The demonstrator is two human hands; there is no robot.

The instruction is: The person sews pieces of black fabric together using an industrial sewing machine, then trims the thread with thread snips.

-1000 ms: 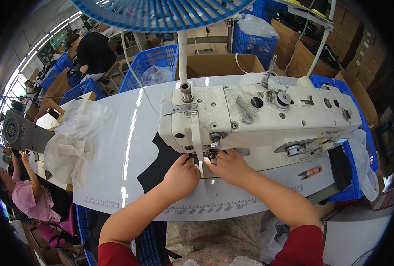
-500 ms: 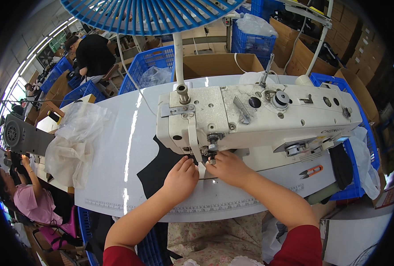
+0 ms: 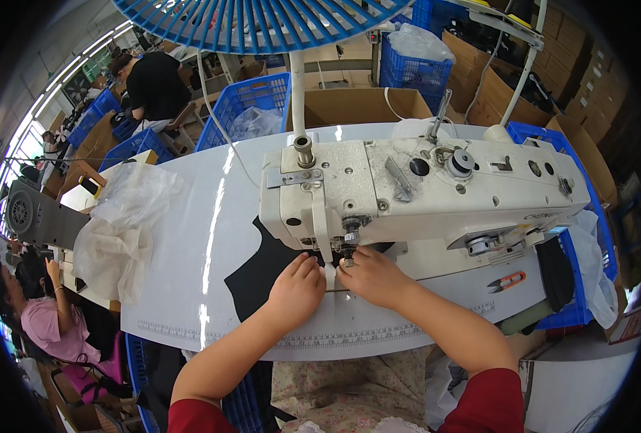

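A white sewing machine (image 3: 421,177) stands across the table, its needle area between my two hands. A dark, shaped piece of black fabric (image 3: 258,270) lies flat to the left of the needle and runs in under the machine head. My left hand (image 3: 299,289) rests at the fabric's right part, fingers curled and pressed together on it. Close by on the right, my right hand (image 3: 373,276) has its fingers bent and pinched at the fabric beside the presser foot. The fingertips and the needle itself are partly hidden by the machine head.
Orange-handled thread snips (image 3: 507,281) lie on the table (image 3: 169,289) at the right. Crumpled clear plastic (image 3: 129,224) sits at the left. Blue crates (image 3: 245,101) and cardboard boxes stand behind. A blue slatted round rack (image 3: 263,25) hangs overhead. Two co-workers sit at the left.
The view has shifted slightly, so the machine appears a little farther right. Both hands stay at the needle area with almost no visible movement. The pink-shirted co-worker's hand has shifted.
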